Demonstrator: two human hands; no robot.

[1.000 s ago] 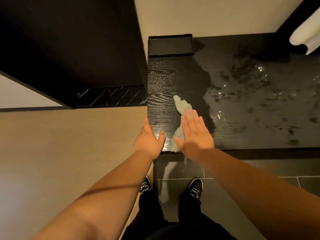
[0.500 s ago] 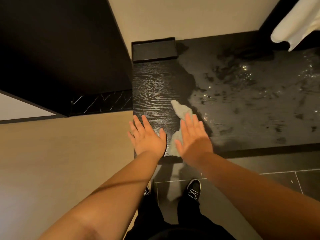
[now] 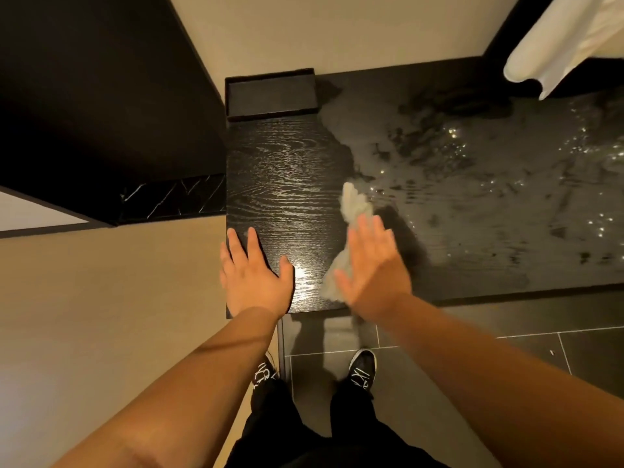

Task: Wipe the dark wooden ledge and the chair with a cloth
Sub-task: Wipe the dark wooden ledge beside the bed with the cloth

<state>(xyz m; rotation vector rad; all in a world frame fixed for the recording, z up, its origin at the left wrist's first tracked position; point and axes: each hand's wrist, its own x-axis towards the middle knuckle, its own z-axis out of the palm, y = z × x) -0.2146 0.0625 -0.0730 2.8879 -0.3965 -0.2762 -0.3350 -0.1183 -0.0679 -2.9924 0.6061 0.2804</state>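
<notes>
A: Rightward goes the cloth (image 3: 354, 204) since half a second ago, farther from the left edge of the ledge (image 3: 283, 184), with the right hand (image 3: 371, 268) on top of it.

B: How do its fingers (image 3: 368, 231) lie?

A: Straight and spread, pressing flat, a bit blurred. One end of the cloth pokes out past the fingertips toward the wall, and the other shows beside the thumb at the near edge.

B: And the left hand (image 3: 253, 278)?

A: Flat on the near left corner, fingers straight, holding nothing, apart from the cloth.

B: Anything else?

A: Pale streaks (image 3: 472, 197) right of the cloth, and a tray (image 3: 271, 92) at the far left corner.
</notes>
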